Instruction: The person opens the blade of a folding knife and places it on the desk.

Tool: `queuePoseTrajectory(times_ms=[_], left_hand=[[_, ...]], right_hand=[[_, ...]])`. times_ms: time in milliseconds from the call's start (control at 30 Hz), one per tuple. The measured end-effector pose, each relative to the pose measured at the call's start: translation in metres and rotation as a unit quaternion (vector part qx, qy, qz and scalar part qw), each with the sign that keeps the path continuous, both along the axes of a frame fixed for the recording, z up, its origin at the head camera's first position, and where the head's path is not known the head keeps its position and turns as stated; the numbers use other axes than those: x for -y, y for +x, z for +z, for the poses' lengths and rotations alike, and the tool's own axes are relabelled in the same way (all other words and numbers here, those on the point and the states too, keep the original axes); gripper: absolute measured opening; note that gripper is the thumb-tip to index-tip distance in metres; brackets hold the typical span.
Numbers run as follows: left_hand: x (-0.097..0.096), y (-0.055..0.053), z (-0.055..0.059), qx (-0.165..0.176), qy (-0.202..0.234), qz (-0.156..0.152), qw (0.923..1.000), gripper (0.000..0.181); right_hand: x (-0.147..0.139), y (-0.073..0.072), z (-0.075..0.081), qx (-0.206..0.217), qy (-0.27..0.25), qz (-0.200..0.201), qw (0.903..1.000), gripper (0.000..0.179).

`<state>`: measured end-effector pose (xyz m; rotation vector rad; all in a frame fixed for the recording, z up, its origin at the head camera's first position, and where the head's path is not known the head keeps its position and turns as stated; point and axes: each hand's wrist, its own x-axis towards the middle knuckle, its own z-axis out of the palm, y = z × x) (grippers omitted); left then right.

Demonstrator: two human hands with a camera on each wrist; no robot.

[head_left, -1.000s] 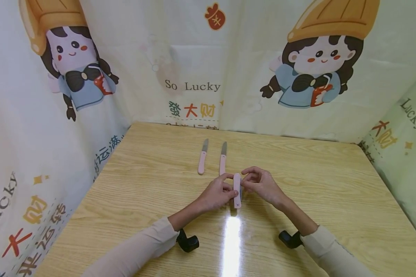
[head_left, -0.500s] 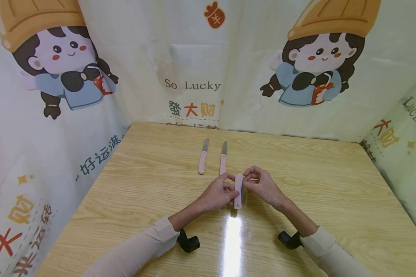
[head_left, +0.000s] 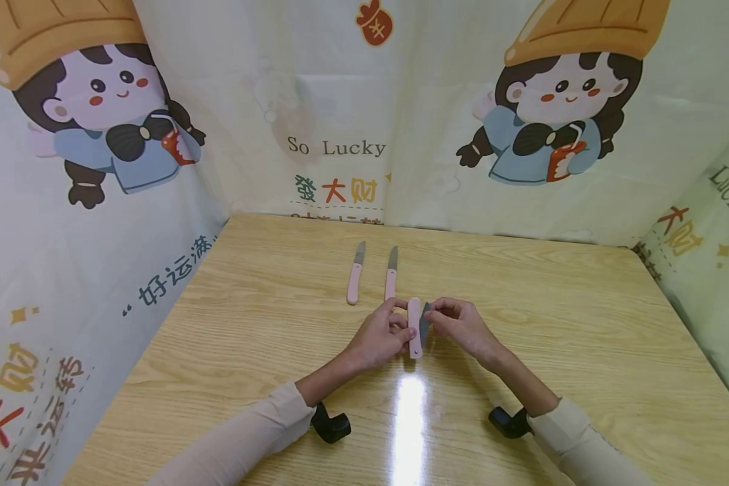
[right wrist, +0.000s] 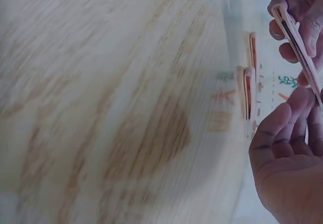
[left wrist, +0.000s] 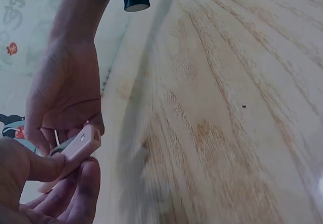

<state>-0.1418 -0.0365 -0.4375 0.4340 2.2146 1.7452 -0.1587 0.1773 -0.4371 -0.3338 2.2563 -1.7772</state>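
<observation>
My left hand (head_left: 376,341) grips a folding knife by its pale pink handle (head_left: 414,329), thumb on the near side. Along the handle's right edge the grey blade (head_left: 424,327) stands partly swung out. My right hand (head_left: 466,332) pinches this blade near its tip between thumb and fingers. In the left wrist view the handle's rivet end (left wrist: 86,142) pokes up past the left thumb. The right wrist view shows the handle's open slot (right wrist: 292,35), with the right fingers (right wrist: 275,120) at its lower end.
Two more pink folding knives, the left one (head_left: 354,283) and the right one (head_left: 391,280), lie unfolded beyond the hands on the wooden table (head_left: 249,317). Black wrist cameras (head_left: 331,425) hang under both forearms. A printed curtain (head_left: 340,81) borders the table's back and sides.
The blade has swung farther out from the handle, to the right. My right fingers, earlier at the handle's upper right edge, now pinch the blade. The left hand keeps its grip.
</observation>
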Motion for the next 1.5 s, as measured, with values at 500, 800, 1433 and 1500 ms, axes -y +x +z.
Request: queuePoseTrajectory(times_ms=[500,800,1433,1500], left_hand=[[0.004,-0.003,0.002,0.011,0.016,-0.034,0.9992,0.060],[0.008,0.002,0.002,0.030,0.034,-0.031,0.9985,0.058],[0.031,0.001,0.025,-0.456,-0.302,-0.109,0.8301,0.058],[0.033,-0.001,0.022,-0.489,-0.326,-0.141,0.7968,0.053]], right_hand=[[0.000,0.001,-0.001,0.003,-0.006,0.044,0.9990,0.027],[-0.002,0.004,0.001,-0.011,0.023,0.062,0.9977,0.024],[0.001,0.014,0.008,-0.033,0.004,0.050,0.9982,0.023],[0.001,0.014,0.006,-0.030,-0.003,0.054,0.9981,0.024]])
